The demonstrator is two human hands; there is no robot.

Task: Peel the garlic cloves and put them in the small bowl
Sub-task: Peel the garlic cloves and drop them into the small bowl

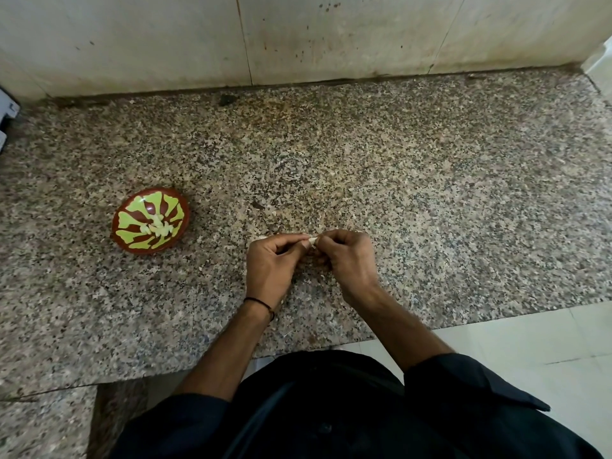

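A speckled granite counter (430,193) fills the frame, with a stained pale wall (331,34) along the top. At middle left sits a small brown-and-green bowl (132,247) holding peeled cloves (155,228), well apart from the hands. At centre, the left hand (271,260) and right hand (351,256), fingers curled, pinch one garlic clove (313,240) between them.

- Light is soft, even and fairly bright; no hard-edged shadows fall on the counter (397,160).
- A faint, diffuse shadow lies under the left hand (270,263) and right hand (351,260).
- A small white glint marks the far side of the bowl (132,226).
- The wide lens bends the wall (165,44) base and the counter edges, most at left and right.
- The clove (313,241) is too small to show detail.
- The near dark shirt (331,409) loses detail.
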